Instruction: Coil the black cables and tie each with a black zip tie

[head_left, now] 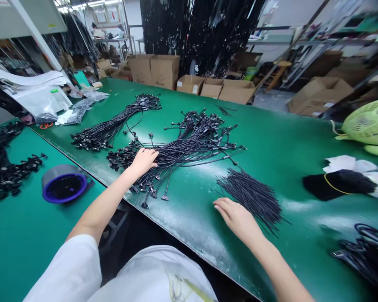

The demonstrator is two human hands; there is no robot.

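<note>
- Risk at the left hand: the large tangled bundle of black cables with small connectors (179, 147) lies under the palm, and its cables cross each other. If one cable is pulled, it could catch others and drag the whole bundle.
- Risk at the table edge: just below the left hand, some connector ends of this bundle lie close to the edge of the green-topped workbench (271, 134). A push in that direction could make them slide off.
- Risk at the right hand: the bunch of short black wires (252, 201) lies loose and fanned out, just ahead of the fingers. A careless sweep could scatter these wires, or mix them with the large bundle beyond them.
- Left hand (143, 162): it is open and palm down, and it rests on the bundle with the fingers a little curved. I see no clear grip. The forearm comes forward from a white sleeve (63, 268) and reaches across the bench edge.
- Right hand (237, 218): it is open and palm down, with the fingers spread a little and pointing toward the short wires. I cannot tell if the fingertips (214, 202) touch them. The forearm is stretched forward over the bench.
- Further from the left hand, on the far side of the large bundle, lies a second bundle of black cables (116, 121).
</note>
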